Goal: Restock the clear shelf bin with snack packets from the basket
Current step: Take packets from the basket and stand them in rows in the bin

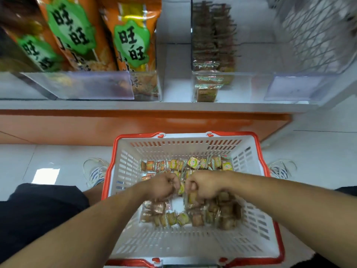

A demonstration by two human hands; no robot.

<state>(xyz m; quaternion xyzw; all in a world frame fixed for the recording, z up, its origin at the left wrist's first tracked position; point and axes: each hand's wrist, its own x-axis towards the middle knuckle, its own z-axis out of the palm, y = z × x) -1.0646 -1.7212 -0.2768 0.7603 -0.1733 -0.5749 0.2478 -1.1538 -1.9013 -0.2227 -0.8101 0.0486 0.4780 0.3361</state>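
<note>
White-walled basket (257,225) at six o'clock holds loose snack packets (193,163); your left hand (160,185) and right hand (204,185) curl around several, so gather firmly before lifting to the clear shelf bin (241,84) at one o'clock.

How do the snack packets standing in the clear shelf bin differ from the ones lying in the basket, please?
The packets in the clear shelf bin stand on edge in a tidy row along its left wall; the packets in the basket lie loose and jumbled on its floor. The bin's row is untouched, while the left hand and right hand are gathering basket packets. Both look like the same small, clear-wrapped brown snacks.
</note>
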